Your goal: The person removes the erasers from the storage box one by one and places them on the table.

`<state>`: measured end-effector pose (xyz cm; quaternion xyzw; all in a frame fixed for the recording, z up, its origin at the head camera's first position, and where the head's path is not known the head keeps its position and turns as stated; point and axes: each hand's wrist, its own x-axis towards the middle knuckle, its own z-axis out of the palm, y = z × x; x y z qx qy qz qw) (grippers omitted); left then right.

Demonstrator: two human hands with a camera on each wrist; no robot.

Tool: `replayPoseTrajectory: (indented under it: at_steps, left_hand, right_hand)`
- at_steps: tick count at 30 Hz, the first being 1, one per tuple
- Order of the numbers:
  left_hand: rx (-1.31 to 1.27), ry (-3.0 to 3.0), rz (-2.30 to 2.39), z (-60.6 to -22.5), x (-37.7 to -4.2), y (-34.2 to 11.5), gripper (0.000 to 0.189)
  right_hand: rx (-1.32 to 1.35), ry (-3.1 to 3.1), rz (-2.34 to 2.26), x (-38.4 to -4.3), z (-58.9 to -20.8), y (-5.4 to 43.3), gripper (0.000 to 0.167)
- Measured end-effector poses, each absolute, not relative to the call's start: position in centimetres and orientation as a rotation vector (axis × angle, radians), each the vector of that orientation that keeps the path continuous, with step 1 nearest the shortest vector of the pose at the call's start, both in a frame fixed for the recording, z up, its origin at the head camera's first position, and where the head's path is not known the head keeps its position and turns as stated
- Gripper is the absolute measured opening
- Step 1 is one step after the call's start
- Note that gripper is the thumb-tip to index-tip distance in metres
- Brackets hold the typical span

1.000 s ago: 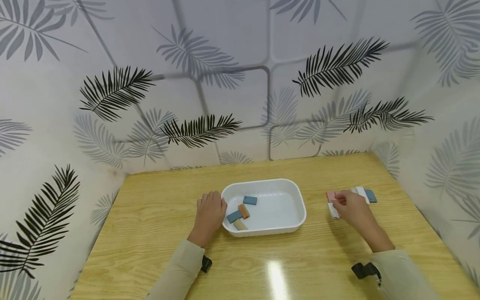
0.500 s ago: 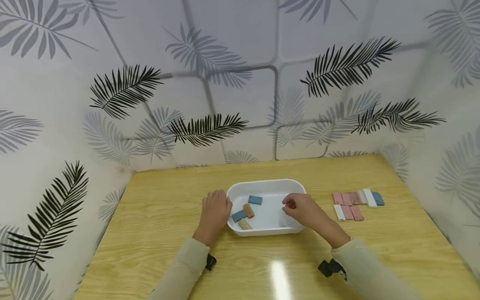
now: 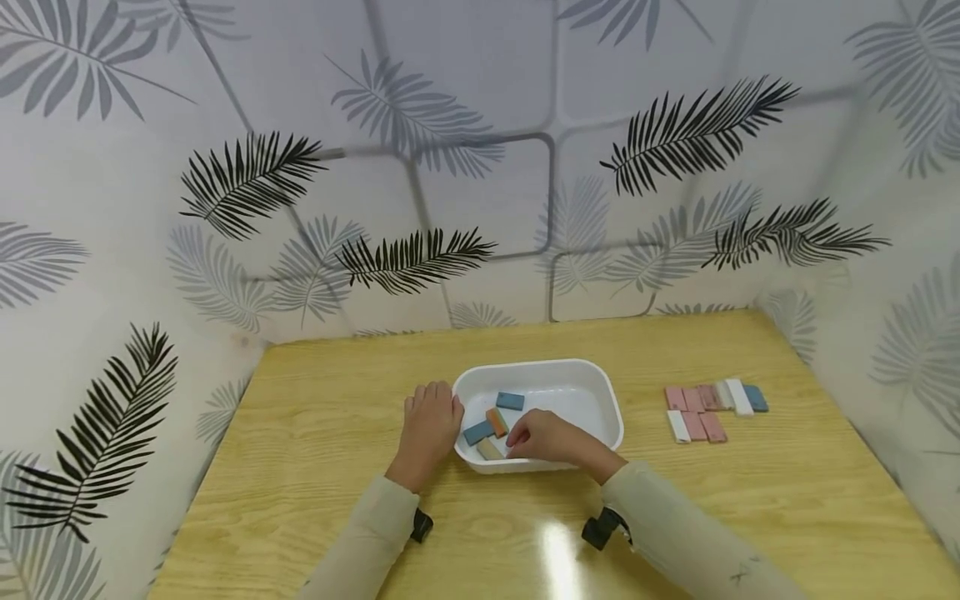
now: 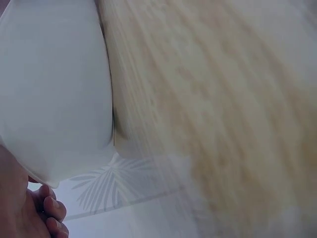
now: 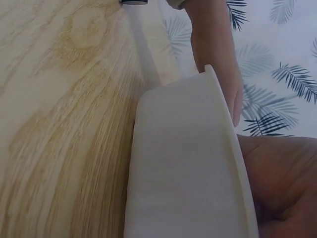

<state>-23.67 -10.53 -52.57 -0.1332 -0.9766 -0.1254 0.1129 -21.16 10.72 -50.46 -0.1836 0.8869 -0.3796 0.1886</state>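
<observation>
A white tray [image 3: 592, 400] holds several small blocks that look like erasers. In it lie two blue erasers [image 3: 511, 401], an orange-and-green eraser [image 3: 497, 422] and a beige eraser [image 3: 490, 450]. My left hand [image 3: 429, 425] grips the tray's left rim; its curled fingers [image 4: 53, 208] show by the tray corner in the left wrist view. Reaching over the near rim, my right hand [image 3: 551, 437] is inside the tray, its bent fingertips just right of the beige eraser. Nothing shows between them. In the right wrist view the tray wall hides those fingertips.
Right of the tray, on the wooden table [image 3: 360, 392], two rows of erasers lie side by side: pink erasers [image 3: 695, 426], white erasers [image 3: 678, 427] and a blue one [image 3: 756, 398] at the far right end. A leaf-patterned wall covering [image 3: 480, 200] borders the table.
My right hand has left the eraser rows on the right, moved left over the tray and come down near the beige eraser. My left hand has stayed on the rim.
</observation>
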Motion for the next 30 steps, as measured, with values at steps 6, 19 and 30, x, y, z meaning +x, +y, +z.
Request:
replayPoseTrajectory:
  at_steps: [6,19,30]
  left_hand:
    - [-0.385,-2.87,-0.372,-52.6,-23.6,-10.5,0.025]
    - [-0.374,-2.843,-0.373,-52.5,-23.7,-10.4,0.023]
    - [-0.365,-2.867,-0.37,-52.5,-23.8,-10.4,0.022]
  right_hand:
    - [-0.433,2.498,-1.003,-21.6,-50.9,9.7,0.016]
    - [-0.412,2.522,-0.969,-21.8,-50.7,7.6,0.02]
    - [-0.36,2.545,-0.937,-21.8,-50.8,7.0,0.023]
